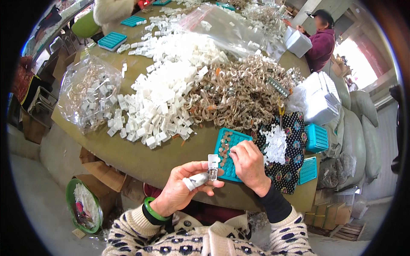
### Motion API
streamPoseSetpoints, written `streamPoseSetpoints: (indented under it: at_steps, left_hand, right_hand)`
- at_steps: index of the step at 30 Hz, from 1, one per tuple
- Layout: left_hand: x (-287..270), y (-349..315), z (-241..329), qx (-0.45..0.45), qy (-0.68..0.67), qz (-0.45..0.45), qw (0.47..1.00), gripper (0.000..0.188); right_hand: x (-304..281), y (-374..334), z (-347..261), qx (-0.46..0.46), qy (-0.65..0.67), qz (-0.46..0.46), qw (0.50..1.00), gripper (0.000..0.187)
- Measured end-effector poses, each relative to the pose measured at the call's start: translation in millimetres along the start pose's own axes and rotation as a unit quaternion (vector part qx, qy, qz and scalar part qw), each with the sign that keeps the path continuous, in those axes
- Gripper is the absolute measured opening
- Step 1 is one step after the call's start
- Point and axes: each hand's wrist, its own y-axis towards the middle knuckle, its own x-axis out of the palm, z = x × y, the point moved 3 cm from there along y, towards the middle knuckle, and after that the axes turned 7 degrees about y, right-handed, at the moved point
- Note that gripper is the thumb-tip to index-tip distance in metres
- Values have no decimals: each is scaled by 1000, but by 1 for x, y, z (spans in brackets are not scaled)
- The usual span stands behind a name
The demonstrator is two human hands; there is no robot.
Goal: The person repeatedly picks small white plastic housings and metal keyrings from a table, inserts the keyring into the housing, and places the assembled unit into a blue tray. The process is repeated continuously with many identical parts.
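Observation:
Between its thumb and fingers, my left hand [188,183] holds a small white plastic box [213,166] with its lid flipped up. Something small and metallic shows inside the box, and white tape wraps one finger. My right hand [249,164] is closed in a pinch over a teal dimpled tray [229,173]; what its fingertips hold, if anything, is hidden. Small round brownish pieces [224,147] sit in the tray's left dimples. Beyond the tray lies a heap of clear coiled cords [243,91], beside a large heap of similar white boxes [162,94].
Small white pieces [275,145] lie on a patterned black cloth [292,170] at the right, near stacked teal trays [317,138]. A filled clear bag [92,91] stands at the left. Across the table [171,158], a person [320,45] in purple handles white trays. A green basin [70,205] is on the floor.

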Motion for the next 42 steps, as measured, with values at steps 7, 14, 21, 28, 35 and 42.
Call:
streamPoseSetpoints:
  at_steps: [7, 14, 21, 28, 35, 42]
  left_hand:
    - [-2, 2, -2, -17, 29, 58, 998, 26]
    - [-10, -3, -13, 56, -41, 14, 997, 30]
    - [-13, -7, -12, 70, -63, -10, 996, 26]
    - [-15, -14, -9, 101, -54, 3, 993, 20]
    - [-10, -15, -7, 146, 11, -25, 989, 16]
    - [-7, -16, -11, 120, 54, -23, 991, 15]
  right_hand:
    - [-12, -7, -30, 85, 234, 66, 966, 13]
    - [-6, -10, -62, 6, 202, 103, 974, 16]
    - [2, -8, -77, -53, 136, 120, 982, 16]
    - [-3, -2, -82, -57, 163, 21, 985, 18]
    - [7, -15, -76, 270, 636, -14, 723, 19]
    - [12, -20, -74, 322, 688, -23, 650, 46]
